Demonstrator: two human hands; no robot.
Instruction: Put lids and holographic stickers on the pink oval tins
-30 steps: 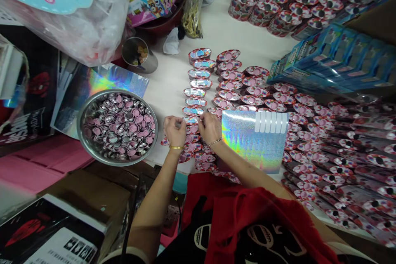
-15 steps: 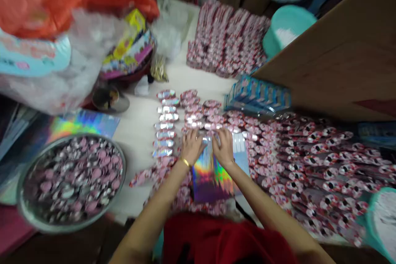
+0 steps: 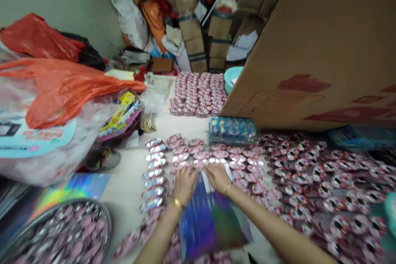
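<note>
- Left hand [image 3: 185, 185] and right hand [image 3: 219, 178] close together on top edge of shiny sheet [image 3: 210, 220], lower middle of frame; pinching or pressing, cannot tell.
- Covers pink pieces [image 3: 181, 157]; can shove rows crooked if dragged.

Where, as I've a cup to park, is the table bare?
Bare white tabletop lies between the round steel bowl and the silvery packet column, and before the far pink packet stack. Rightward, pink packets crowd it.

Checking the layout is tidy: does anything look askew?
The holographic sheet lies tilted across the rows of pink pieces, left hand and right hand at its top edge; a few stray pieces trail off at lower left.
</note>
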